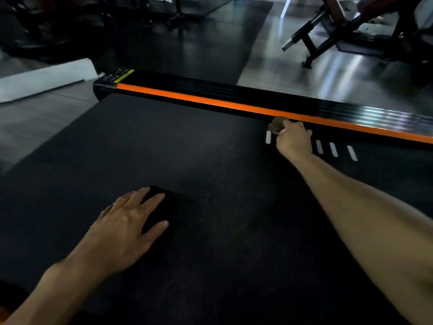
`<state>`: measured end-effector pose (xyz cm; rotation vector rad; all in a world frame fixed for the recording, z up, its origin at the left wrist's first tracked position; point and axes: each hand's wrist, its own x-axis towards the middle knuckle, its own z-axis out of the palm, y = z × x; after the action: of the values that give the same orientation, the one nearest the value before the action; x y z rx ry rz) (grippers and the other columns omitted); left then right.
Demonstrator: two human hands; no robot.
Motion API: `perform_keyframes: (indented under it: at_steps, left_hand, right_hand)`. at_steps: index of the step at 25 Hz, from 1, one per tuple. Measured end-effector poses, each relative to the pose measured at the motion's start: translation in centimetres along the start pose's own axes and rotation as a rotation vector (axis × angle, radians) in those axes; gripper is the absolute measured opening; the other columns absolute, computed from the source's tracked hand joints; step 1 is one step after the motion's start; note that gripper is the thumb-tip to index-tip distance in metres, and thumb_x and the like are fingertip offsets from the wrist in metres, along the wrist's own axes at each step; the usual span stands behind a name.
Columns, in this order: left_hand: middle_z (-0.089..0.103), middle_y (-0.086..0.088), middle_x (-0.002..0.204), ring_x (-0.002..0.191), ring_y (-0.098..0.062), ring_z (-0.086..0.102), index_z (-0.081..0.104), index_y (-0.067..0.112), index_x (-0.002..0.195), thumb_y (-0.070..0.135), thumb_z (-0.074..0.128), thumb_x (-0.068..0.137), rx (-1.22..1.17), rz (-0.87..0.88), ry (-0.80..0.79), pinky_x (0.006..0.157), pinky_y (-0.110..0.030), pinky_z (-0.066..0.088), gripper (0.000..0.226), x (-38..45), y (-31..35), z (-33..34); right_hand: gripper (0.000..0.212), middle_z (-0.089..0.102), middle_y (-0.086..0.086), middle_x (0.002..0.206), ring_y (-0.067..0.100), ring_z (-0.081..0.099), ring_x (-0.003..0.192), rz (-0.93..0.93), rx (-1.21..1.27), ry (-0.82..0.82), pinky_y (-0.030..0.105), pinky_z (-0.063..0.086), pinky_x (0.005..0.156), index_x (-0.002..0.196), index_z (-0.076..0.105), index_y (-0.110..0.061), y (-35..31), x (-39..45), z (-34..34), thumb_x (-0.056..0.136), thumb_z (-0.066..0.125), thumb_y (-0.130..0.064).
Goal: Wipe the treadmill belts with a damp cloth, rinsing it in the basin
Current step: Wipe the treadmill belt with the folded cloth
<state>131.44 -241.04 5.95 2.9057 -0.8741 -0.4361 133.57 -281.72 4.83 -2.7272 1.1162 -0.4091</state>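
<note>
Belt (pixel 210 242) wiping is midway, the basin unseen. Left hand (pixel 124 227) presses a dark cloth (pixel 159 207) flat-fingered; right hand (pixel 294 140) grips a brownish rag (pixel 276 125) beside the orange rail (pixel 210 99).

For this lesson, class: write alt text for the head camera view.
A left hand presses a dark cloth flat on a black treadmill belt, while the right hand grips a brownish cloth beside the orange side rail.

Head view, downward over treadmill belt (pixel 210 160)

Belt (pixel 210 148) matt, grainy; side rail (pixel 234 99) glossy, ribbed; floor (pixel 293 64) shiny.
</note>
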Motion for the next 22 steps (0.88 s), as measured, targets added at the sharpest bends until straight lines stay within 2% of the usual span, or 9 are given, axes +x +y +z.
perform_keyframes:
  at_steps: [1,3,6,8,10,14,15,18,22]
  left_hand:
    - [-0.006,0.009,0.162,0.149,-0.016,-0.003,-0.005,0.047,0.15,0.074,0.021,0.085,0.024,-0.032,0.004,0.122,-0.041,0.011,0.075,0.0,0.1,0.0]
    - [-0.012,0.004,0.162,0.149,-0.024,-0.008,-0.014,0.048,0.149,0.081,0.012,0.078,0.087,-0.1,0.016,0.12,-0.045,0.008,0.082,0.4,0.1,0.1]
    - [-0.011,0.003,0.163,0.15,-0.027,-0.006,-0.011,0.046,0.15,0.085,0.011,0.073,0.094,-0.146,-0.013,0.12,-0.048,0.012,0.089,1.0,-0.5,0.0]
    - [-0.008,0.006,0.163,0.15,-0.023,-0.004,-0.004,0.046,0.151,0.084,0.011,0.072,0.085,-0.12,-0.009,0.12,-0.044,0.014,0.089,0.6,-1.1,-0.3]
    - [-0.01,0.01,0.162,0.15,-0.017,-0.005,-0.004,0.047,0.15,0.082,0.009,0.072,0.063,-0.092,-0.001,0.12,-0.04,0.013,0.087,0.0,-1.7,-0.6]
    - [-0.019,0.012,0.159,0.149,-0.016,-0.012,-0.012,0.048,0.149,0.086,-0.008,0.064,0.049,-0.055,-0.036,0.121,-0.038,0.006,0.093,-1.0,-2.1,-0.1]
    - [-0.017,0.012,0.16,0.149,-0.016,-0.011,-0.01,0.048,0.149,0.085,-0.004,0.069,0.048,-0.062,-0.043,0.121,-0.039,0.007,0.089,-0.8,-2.2,-0.1]
    - [0.003,0.012,0.162,0.149,-0.017,0.009,0.011,0.047,0.151,0.068,0.031,0.091,0.03,-0.07,0.036,0.117,-0.041,0.023,0.066,0.2,-2.9,-0.5]
    - [0.044,0.004,0.146,0.129,-0.021,0.045,0.056,0.029,0.134,0.027,0.056,0.091,-0.146,-0.118,0.266,0.097,-0.045,0.049,0.043,0.6,-3.8,-0.2]
  right_hand:
    - [0.042,0.049,0.018,0.131,0.041,0.046,0.115,-0.008,0.02,0.012,0.045,0.041,0.097,0.132,0.052,-0.018,-1.8,-0.4,0.5,0.09,0.052,-0.017]
    - [0.048,0.05,0.015,0.131,0.038,0.048,0.112,-0.223,0.148,-0.046,0.042,0.044,0.097,0.134,0.054,-0.02,-6.8,-4.1,2.0,0.086,0.051,-0.012]
    - [0.057,0.054,0.009,0.133,0.029,0.049,0.1,-0.883,0.295,-0.239,0.035,0.041,0.093,0.135,0.058,-0.021,-12.4,-14.5,2.8,0.081,0.047,-0.003]
    - [0.058,0.054,0.008,0.136,0.02,0.044,0.097,-1.13,0.307,-0.299,0.029,0.033,0.09,0.136,0.058,-0.017,-12.0,-15.2,2.2,0.083,0.049,0.005]
    - [0.061,0.055,0.009,0.136,0.021,0.048,0.104,-1.0,0.214,-0.184,0.032,0.035,0.094,0.137,0.056,-0.018,-10.6,-9.7,2.4,0.082,0.05,0.007]
    - [0.043,0.052,0.012,0.135,0.039,0.047,0.116,-0.227,0.064,-0.126,0.043,0.044,0.095,0.132,0.055,-0.031,-6.3,2.0,2.2,0.092,0.051,-0.019]
    - [0.039,0.052,0.012,0.134,0.04,0.046,0.117,-0.174,0.058,-0.104,0.043,0.043,0.095,0.13,0.056,-0.029,-7.0,1.6,2.2,0.092,0.05,-0.021]
    - [0.051,0.048,0.012,0.136,0.037,0.045,0.111,-0.525,0.16,-0.141,0.043,0.044,0.096,0.137,0.054,-0.025,-11.4,-6.0,2.3,0.089,0.05,-0.008]
    - [0.055,0.052,0.007,0.134,0.028,0.048,0.092,-1.105,0.346,-0.314,0.036,0.044,0.087,0.133,0.059,-0.02,-12.3,-20.1,1.3,0.084,0.048,0.0]
